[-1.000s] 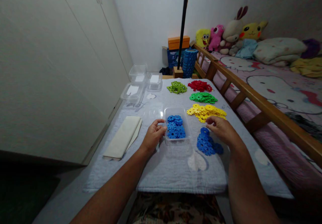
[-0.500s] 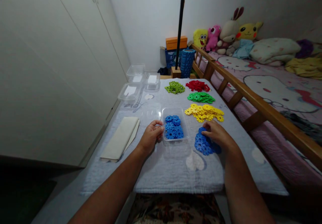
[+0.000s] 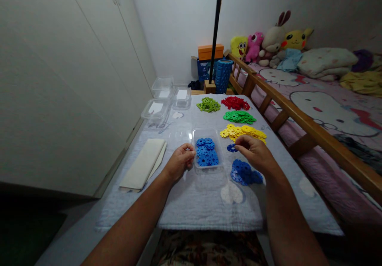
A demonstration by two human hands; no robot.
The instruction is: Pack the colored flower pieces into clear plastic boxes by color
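Note:
A clear plastic box [image 3: 221,148] stands on the cloth-covered table with several blue snowflake discs [image 3: 206,151] lying in overlapping layers inside. My left hand [image 3: 180,158] grips the box's left rim, thumb and fingers closed on it. Between the thumb and fingertips of my right hand [image 3: 253,150] is one blue snowflake disc [image 3: 232,148], raised a little to the right of the box. Below that hand lies a loose pile of blue discs [image 3: 244,173]. Just behind it is a heap of yellow discs [image 3: 235,131], partly covered by the hand.
Farther back are piles of green discs [image 3: 239,117], red discs [image 3: 235,102] and lime discs [image 3: 208,104]. Clear containers [image 3: 155,108] with white paper stand at the back left. A folded cream cloth [image 3: 143,164] lies at the left. A wooden bed rail [image 3: 286,108] runs along the right.
My right hand has lifted one blue disc off the blue pile and moved up and slightly left with it. My left hand stays at the box's rim.

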